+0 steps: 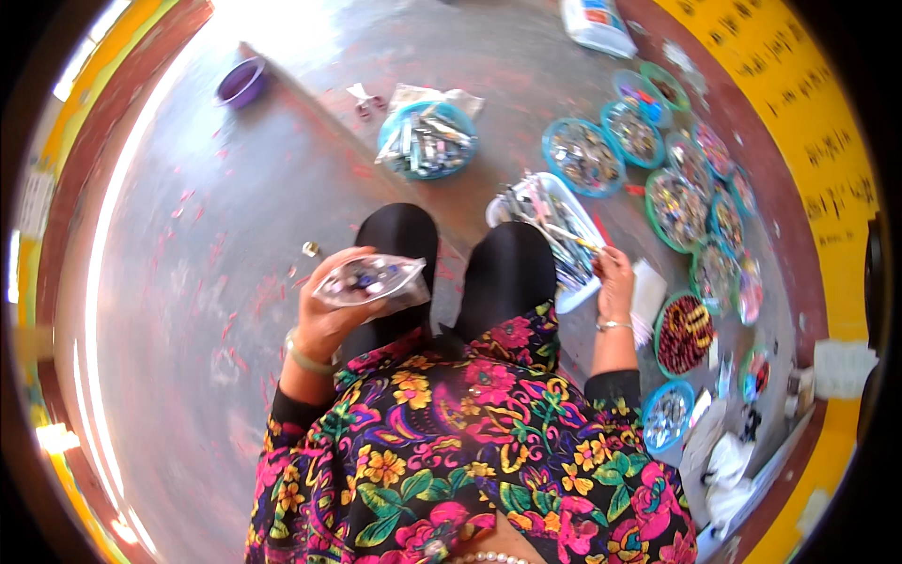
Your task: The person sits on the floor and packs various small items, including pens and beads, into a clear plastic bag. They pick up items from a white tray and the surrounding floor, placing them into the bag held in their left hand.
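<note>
My left hand (324, 315) grips a clear plastic bag (371, 282) above my left knee. Small dark, purple and white pieces show inside it, and its mouth gapes toward me. Beyond my right knee, my right hand (615, 279) is closed on a thin stick (573, 236), pale with a yellow part near the fingers. Its exact kind is too small to make out. The stick points left over a white plastic tray (574, 302) full of slim, pen-like items and packets. My knee hides part of that tray.
A turquoise basket (428, 174) piled with long packets stands ahead. Several round baskets of small wrapped pieces, such as a blue one (583, 192), crowd the right. A red-and-yellow heap fills a green basket (660, 350). A purple basin (242, 85) sits far left; a white sack (598, 33) lies far ahead.
</note>
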A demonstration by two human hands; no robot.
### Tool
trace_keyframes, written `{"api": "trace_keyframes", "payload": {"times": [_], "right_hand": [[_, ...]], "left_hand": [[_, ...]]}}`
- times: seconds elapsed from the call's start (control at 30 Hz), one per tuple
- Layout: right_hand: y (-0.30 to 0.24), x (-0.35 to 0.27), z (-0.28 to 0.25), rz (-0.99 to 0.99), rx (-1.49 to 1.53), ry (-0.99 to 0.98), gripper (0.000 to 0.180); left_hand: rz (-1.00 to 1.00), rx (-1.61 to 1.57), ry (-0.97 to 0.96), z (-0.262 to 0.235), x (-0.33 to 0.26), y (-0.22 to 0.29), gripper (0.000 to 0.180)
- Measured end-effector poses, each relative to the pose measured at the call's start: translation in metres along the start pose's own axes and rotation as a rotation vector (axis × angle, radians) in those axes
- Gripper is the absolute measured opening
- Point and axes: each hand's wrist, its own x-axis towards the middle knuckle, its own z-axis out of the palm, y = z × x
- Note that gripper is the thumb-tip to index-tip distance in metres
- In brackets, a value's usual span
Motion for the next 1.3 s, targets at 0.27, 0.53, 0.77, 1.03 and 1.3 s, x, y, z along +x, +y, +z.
{"api": "trace_keyframes", "payload": {"times": [0.27, 0.53, 0.77, 1.03, 1.3], "right_hand": [[-0.107, -0.029, 0.083, -0.175, 0.351, -0.331, 0.020], [-0.183, -0.097, 0.181, -0.408, 0.238, -0.641, 0.023], [-0.189, -0.124, 0.226, -0.472, 0.030, -0.891, 0.022], [-0.201, -0.133, 0.247, -0.450, -0.200, -1.042, 0.020], [-0.198, -0.148, 0.274, -0.323, -0.207, -1.102, 0.011]], "left_hand": [[-0.013, -0.100, -0.104, 0.006, 0.002, 0.016, 0.057], [-0.006, -0.142, -0.157, 0.000, 0.003, 0.013, 0.062], [-0.004, -0.131, -0.185, 0.000, 0.003, 0.021, 0.058], [-0.008, -0.205, -0.196, 0.000, 0.002, 0.019, 0.058], [-0.018, -0.196, -0.171, -0.002, 0.000, 0.016, 0.056]]}}
